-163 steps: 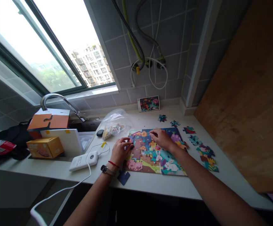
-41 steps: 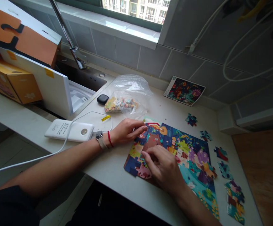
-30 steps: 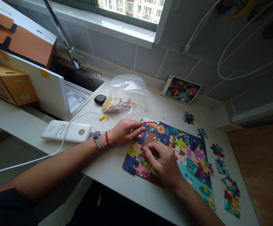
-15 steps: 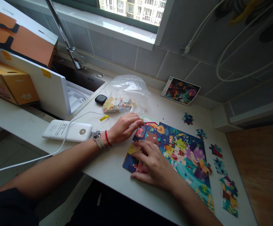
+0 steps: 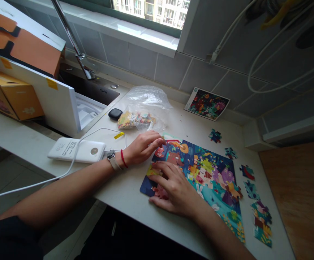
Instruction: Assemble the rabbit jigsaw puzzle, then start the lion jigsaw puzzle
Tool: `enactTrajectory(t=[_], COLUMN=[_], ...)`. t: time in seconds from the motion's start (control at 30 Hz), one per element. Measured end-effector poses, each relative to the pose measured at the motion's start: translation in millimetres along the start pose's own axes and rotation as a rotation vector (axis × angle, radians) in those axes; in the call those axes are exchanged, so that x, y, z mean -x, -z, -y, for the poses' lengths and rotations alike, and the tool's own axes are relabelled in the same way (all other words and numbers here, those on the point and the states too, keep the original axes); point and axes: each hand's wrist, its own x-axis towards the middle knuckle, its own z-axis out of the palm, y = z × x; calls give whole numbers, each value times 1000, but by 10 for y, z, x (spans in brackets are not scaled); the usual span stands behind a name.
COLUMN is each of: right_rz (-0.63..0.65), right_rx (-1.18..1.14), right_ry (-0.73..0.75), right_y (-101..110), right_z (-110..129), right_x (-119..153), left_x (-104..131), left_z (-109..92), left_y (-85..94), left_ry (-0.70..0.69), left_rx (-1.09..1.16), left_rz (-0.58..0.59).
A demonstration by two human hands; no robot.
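A colourful jigsaw puzzle (image 5: 213,195), largely joined together, lies on the white counter. My left hand (image 5: 145,145) is at its upper left corner, thumb and fingers closed together at the edge of a puzzle piece (image 5: 173,138) with a pale green border and red roof. The fingertips cover part of that piece. My right hand (image 5: 174,189) rests on the puzzle's left side, fingers spread and curved over it, with the thumb near the front edge. Several loose pieces (image 5: 261,213) lie along the puzzle's right side.
A clear plastic bag (image 5: 146,103) with more pieces and a small black case (image 5: 115,114) are behind my left hand. A white power bank (image 5: 77,150) with its cable lies left. Boxes (image 5: 32,94) stand over the sink. A picture card (image 5: 207,103) leans on the wall.
Both hands stay in nearly the same place. The whole view has shifted very slightly; no piece has visibly moved on the counter.
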Motion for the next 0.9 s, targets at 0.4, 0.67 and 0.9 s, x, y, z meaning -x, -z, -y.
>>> enactTrajectory(t=[0.4, 0.67, 0.9], right_rz=[0, -15, -262], right_rx=[-27, -63, -246], right_ry=[-4, 18, -71], right_y=[-4, 5, -69], right_z=[-32, -65, -110], right_x=[8, -4, 19], left_x=[13, 13, 5], left_z=[-18, -11, -39], left_y=[4, -7, 6], left_ry=[-17, -18, -45], left_rx=[20, 14, 13], left_rz=[20, 20, 92])
